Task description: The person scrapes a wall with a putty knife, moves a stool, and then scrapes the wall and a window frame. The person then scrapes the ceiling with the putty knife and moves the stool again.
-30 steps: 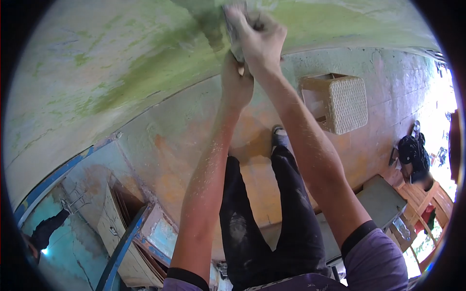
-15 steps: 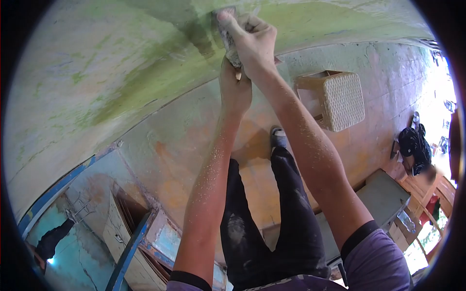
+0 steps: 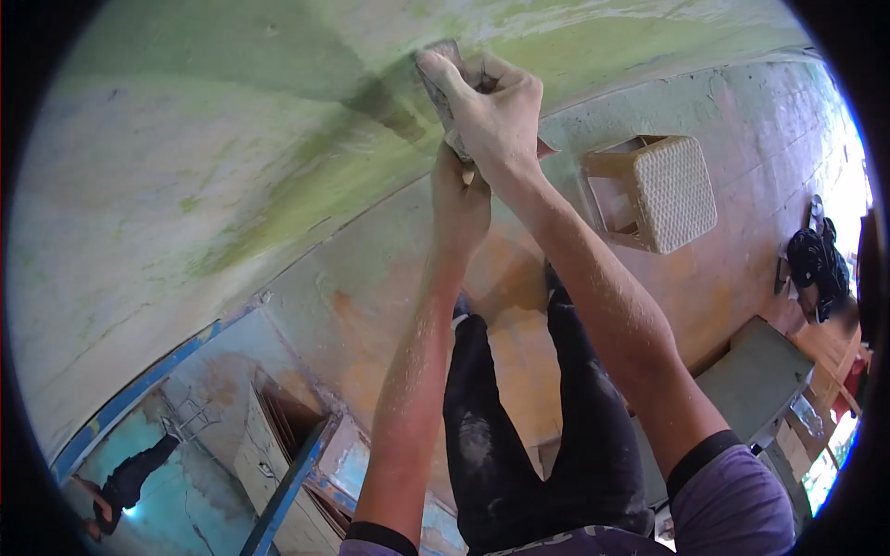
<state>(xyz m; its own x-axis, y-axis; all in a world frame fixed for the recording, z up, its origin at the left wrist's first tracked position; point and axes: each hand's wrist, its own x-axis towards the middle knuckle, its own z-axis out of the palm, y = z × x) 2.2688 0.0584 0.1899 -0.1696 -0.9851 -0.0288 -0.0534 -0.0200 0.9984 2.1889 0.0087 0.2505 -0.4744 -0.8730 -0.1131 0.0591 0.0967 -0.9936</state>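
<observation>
Both my arms reach up to a green, patchy painted wall point(image 3: 278, 111), speckled with pale dust. My right hand point(image 3: 501, 107) is closed around a dusty grey sanding block point(image 3: 443, 88), thumb along its upper end, pressing it to the wall. A reddish-brown corner, apparently sandpaper point(image 3: 549, 148), sticks out beside that wrist. Below it, my left hand point(image 3: 462, 204) is closed at the block's lower end; its fingers are partly hidden behind the block and my right hand.
A woven-top stool point(image 3: 675, 195) stands on the stained floor to the right. Beyond it are a grey-topped table point(image 3: 756, 375) and a person in black point(image 3: 818, 264). At lower left are a wooden cabinet point(image 3: 283, 463), a blue frame point(image 3: 292, 486) and another person point(image 3: 130, 477) past the doorway.
The block and both hands sit slightly lower and further right in view. The whole scene has shifted a little right as the camera turned. Both hands keep their grip.
</observation>
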